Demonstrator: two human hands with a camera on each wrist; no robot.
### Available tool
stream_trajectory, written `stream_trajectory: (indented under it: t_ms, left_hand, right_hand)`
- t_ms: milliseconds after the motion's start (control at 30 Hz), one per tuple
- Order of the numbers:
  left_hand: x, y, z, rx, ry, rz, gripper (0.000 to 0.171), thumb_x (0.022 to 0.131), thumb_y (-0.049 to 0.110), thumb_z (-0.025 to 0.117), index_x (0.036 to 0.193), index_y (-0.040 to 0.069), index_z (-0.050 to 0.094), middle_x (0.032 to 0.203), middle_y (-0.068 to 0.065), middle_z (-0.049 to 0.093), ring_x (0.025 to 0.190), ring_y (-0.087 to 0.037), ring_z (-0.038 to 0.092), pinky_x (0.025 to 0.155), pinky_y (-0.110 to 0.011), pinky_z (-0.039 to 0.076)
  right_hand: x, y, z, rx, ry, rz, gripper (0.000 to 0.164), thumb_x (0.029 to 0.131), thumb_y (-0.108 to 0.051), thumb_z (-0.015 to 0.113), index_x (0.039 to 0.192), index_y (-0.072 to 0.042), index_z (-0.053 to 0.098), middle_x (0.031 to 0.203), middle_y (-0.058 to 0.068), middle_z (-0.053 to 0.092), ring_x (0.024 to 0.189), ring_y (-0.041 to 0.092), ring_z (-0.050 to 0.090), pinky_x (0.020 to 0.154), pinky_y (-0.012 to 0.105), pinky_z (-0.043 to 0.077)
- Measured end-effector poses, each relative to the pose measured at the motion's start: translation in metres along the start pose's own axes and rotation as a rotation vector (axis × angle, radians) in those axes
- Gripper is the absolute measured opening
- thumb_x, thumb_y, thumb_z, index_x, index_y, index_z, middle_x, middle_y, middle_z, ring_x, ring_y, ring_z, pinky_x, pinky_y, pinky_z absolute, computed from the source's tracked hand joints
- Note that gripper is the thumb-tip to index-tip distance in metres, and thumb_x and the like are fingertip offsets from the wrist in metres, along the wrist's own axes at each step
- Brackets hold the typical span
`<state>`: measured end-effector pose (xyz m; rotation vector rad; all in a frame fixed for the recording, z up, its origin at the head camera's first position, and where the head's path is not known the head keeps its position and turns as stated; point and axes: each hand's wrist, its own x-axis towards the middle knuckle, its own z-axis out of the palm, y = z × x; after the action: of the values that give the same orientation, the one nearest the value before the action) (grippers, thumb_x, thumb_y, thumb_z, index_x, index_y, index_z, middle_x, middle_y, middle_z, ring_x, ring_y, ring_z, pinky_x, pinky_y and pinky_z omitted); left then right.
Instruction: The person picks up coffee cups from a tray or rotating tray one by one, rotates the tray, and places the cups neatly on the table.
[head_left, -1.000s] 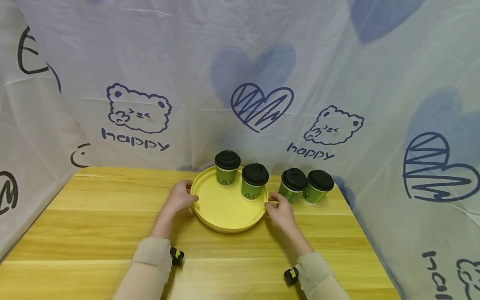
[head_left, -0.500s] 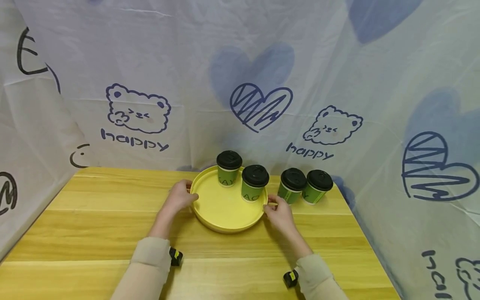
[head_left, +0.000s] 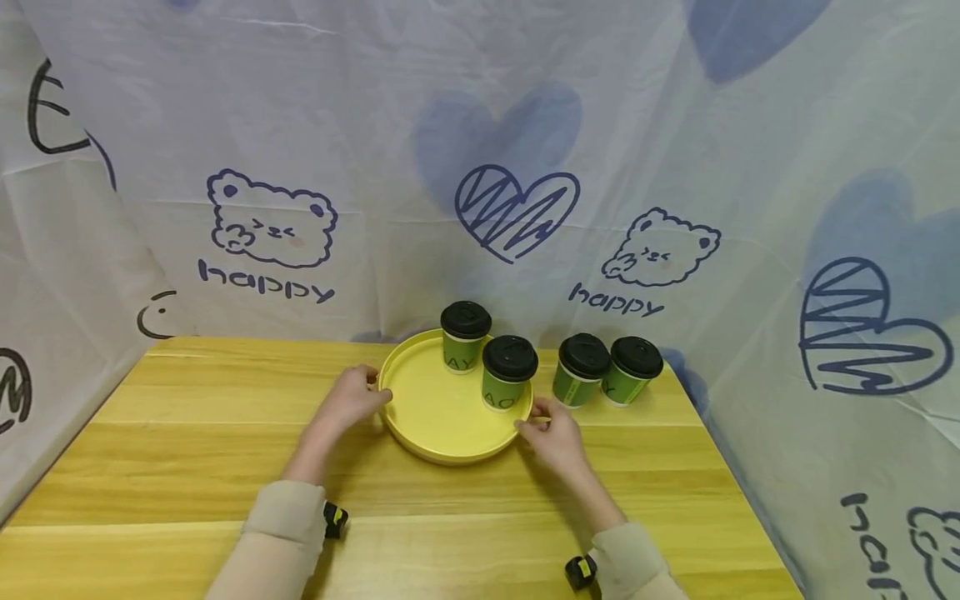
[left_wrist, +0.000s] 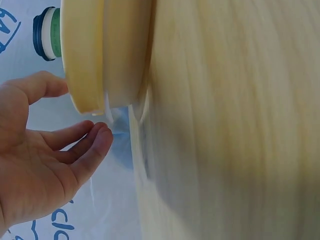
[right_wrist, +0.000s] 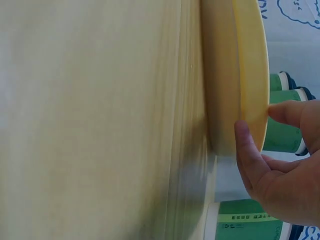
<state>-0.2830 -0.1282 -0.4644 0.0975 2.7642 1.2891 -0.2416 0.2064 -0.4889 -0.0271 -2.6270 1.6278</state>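
A round yellow turntable tray (head_left: 431,421) with a raised rim stands on the wooden table. Two green paper cups with black lids ride on its far right part: a rear cup (head_left: 461,353) and a front cup (head_left: 501,393). At the left edge, my left hand (head_left: 351,400) has its thumb over the rim and its fingers outside; the left wrist view shows those fingertips (left_wrist: 102,132) just off the tray's side. My right hand (head_left: 557,437) pinches the rim at the right, thumb on top and a finger against the side (right_wrist: 252,152).
Two more lidded green cups stand on the table right of the tray, a nearer cup (head_left: 577,387) and a farther cup (head_left: 624,387). A pale printed cloth (head_left: 405,242) hangs behind the wooden table (head_left: 450,533) and at both sides.
The cups on the tray have shifted clockwise, the rear one rightward and the front one slightly nearer. My right hand has moved slightly nearer along the rim; the left has barely moved.
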Motion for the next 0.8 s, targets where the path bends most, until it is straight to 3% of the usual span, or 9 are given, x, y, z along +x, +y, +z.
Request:
stream_trajectory:
  t_ms: [200, 400, 633, 800]
  left_hand:
    - [0.005, -0.003, -0.005, 0.104, -0.039, 0.063, 0.056, 0.094, 0.018, 0.066, 0.134, -0.02, 0.054, 0.133, -0.039, 0.058, 0.127, -0.052, 0.055, 0.109, -0.059, 0.045]
    - [0.009, -0.007, -0.006, 0.25, -0.057, 0.117, 0.052, 0.091, 0.02, 0.068, 0.128, -0.015, 0.061, 0.126, -0.032, 0.061, 0.117, -0.045, 0.06, 0.105, -0.058, 0.049]
    - [0.011, -0.007, -0.007, 0.401, -0.03, 0.142, 0.046, 0.089, 0.03, 0.069, 0.118, -0.006, 0.062, 0.113, -0.019, 0.059, 0.101, -0.035, 0.059, 0.088, -0.055, 0.054]
    - [0.014, -0.007, -0.007, 0.507, -0.004, 0.213, 0.044, 0.087, 0.034, 0.07, 0.108, -0.004, 0.061, 0.113, -0.02, 0.061, 0.106, -0.038, 0.058, 0.099, -0.055, 0.049]
  right_hand:
    - [-0.006, -0.004, 0.001, -0.038, -0.01, -0.007, 0.056, 0.091, -0.011, 0.074, 0.139, 0.011, 0.055, 0.122, 0.021, 0.063, 0.08, 0.014, 0.065, 0.063, 0.026, 0.056]
    - [-0.011, -0.006, -0.001, -0.062, -0.009, -0.007, 0.056, 0.092, -0.013, 0.073, 0.14, 0.008, 0.055, 0.128, 0.021, 0.063, 0.089, 0.021, 0.067, 0.063, 0.027, 0.056]
    - [-0.016, -0.009, -0.01, -0.039, 0.113, -0.076, 0.054, 0.094, -0.012, 0.071, 0.142, 0.007, 0.054, 0.133, 0.021, 0.062, 0.106, 0.032, 0.066, 0.076, 0.025, 0.055]
    - [-0.016, -0.01, -0.012, 0.02, 0.146, -0.11, 0.054, 0.095, -0.011, 0.07, 0.144, 0.004, 0.053, 0.135, 0.017, 0.061, 0.109, 0.03, 0.065, 0.078, 0.02, 0.054]
